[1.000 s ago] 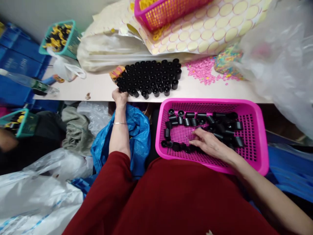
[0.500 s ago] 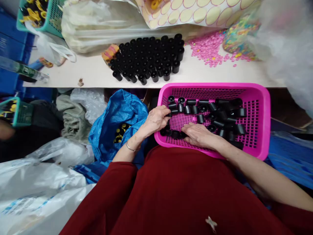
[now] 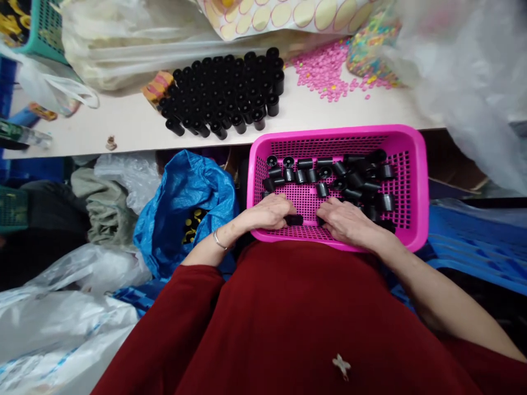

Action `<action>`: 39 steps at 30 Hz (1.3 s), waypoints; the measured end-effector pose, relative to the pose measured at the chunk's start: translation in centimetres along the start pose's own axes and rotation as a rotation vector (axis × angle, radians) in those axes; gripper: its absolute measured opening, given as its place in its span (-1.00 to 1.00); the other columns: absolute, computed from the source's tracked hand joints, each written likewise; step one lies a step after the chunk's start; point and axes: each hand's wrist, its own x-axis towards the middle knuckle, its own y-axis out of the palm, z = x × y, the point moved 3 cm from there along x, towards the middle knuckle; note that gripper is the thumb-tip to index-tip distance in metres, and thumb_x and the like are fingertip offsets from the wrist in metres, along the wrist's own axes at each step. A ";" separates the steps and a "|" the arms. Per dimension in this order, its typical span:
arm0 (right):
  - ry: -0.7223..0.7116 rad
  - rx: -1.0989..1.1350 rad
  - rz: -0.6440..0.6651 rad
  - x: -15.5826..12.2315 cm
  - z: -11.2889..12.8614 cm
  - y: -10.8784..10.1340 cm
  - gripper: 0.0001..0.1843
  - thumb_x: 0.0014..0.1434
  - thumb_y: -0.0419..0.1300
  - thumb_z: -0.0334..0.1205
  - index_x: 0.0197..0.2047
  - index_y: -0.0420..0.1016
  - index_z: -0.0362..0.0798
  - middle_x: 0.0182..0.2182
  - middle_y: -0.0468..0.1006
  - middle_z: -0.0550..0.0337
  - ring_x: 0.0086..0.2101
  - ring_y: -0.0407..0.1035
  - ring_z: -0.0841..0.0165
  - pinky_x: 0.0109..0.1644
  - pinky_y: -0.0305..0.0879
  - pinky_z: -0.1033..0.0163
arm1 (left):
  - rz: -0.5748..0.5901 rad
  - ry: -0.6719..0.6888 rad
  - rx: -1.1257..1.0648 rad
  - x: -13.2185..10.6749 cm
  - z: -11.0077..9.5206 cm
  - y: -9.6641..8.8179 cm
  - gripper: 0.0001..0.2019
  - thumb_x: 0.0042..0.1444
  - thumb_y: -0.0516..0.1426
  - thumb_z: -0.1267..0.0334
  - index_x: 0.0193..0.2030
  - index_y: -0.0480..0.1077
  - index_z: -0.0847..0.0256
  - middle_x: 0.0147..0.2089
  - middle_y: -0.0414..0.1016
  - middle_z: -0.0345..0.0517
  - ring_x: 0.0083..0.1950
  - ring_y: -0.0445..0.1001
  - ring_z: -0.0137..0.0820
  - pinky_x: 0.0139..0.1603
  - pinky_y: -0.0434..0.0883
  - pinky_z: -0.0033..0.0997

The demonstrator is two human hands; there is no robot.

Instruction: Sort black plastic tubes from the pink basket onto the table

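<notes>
A pink basket (image 3: 419,181) rests against my body, holding many black plastic cylinders (image 3: 322,190), some on end and others lying on their sides. Low in its left part, my left hand (image 3: 275,212) has its fingers curled round a black cylinder (image 3: 293,220). My right hand (image 3: 348,219) reaches over the front rim, fingers bent and pinched at a dark piece by their tips, mostly hidden. Between the two hands the mesh floor shows. Behind the basket, a block of upright black cylinders (image 3: 222,99) stands in close rows on the white table (image 3: 135,126).
Pink beads (image 3: 323,71) are spilled on the table beside a bag of coloured beads (image 3: 370,52). An open blue sack (image 3: 164,214) with black and yellow pieces sits left of the basket. Clear plastic (image 3: 473,82) hangs at the right. A green basket (image 3: 47,33) stands far left.
My left hand has moved from the basket's left wall towards its front. My right hand has shifted slightly to the right, away from it. The whole view has swung a little to the right.
</notes>
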 end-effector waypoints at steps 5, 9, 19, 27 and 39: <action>0.054 0.860 -0.416 -1.2 -0.7 -1.1 -0.65 0.26 0.20 -0.05 0.07 0.49 0.02 -0.09 0.58 0.08 -0.13 0.47 0.21 -0.02 0.46 0.06 | -0.237 -0.210 -0.993 0.7 0.3 -0.7 -0.62 -0.06 0.42 0.16 -0.13 0.56 0.31 -0.29 0.56 -0.14 -0.28 0.52 -0.41 -0.15 0.47 -0.34; 0.077 1.337 -0.509 -2.2 -0.6 -1.1 -0.53 0.06 0.44 0.12 -0.06 0.56 0.03 -0.13 0.62 0.12 -0.15 0.52 0.25 0.00 0.51 0.10 | -0.378 -0.271 -1.451 1.3 -0.9 -0.7 -0.59 -0.19 0.49 0.14 -0.22 0.59 0.31 -0.44 0.50 -0.25 -0.48 0.36 -0.60 -0.41 0.33 -0.53; 0.057 1.587 -0.748 -2.2 0.3 -0.4 -0.50 -0.02 0.53 0.00 0.00 0.59 0.15 -0.04 0.64 0.17 0.01 0.53 0.25 0.24 0.44 0.04 | -0.310 -0.366 -1.914 2.5 -2.4 0.1 -0.92 0.07 0.34 0.42 -0.28 0.58 0.38 -0.32 0.60 -0.08 -0.39 0.54 -0.54 -0.33 0.46 -0.57; 0.124 1.937 -0.893 -1.6 -0.3 0.6 -0.66 0.01 0.52 -0.11 -0.14 0.60 0.14 -0.25 0.64 0.32 -0.19 0.58 0.34 0.21 0.52 -0.05 | -0.346 -0.443 -1.897 2.6 -3.1 0.7 -0.95 0.17 0.26 0.44 -0.27 0.55 0.41 -0.34 0.61 0.00 -0.35 0.59 -0.46 -0.34 0.47 -0.53; 0.206 1.561 -0.863 -1.6 -0.9 1.7 -0.67 0.16 0.35 0.07 -0.09 0.46 0.13 0.02 0.58 0.09 0.06 0.50 0.16 0.33 0.36 -0.21 | -0.365 -0.437 -1.750 3.2 -4.0 0.9 -0.87 0.13 0.33 0.33 -0.23 0.53 0.35 -0.43 0.54 -0.18 -0.51 0.47 -0.58 -0.44 0.44 -0.55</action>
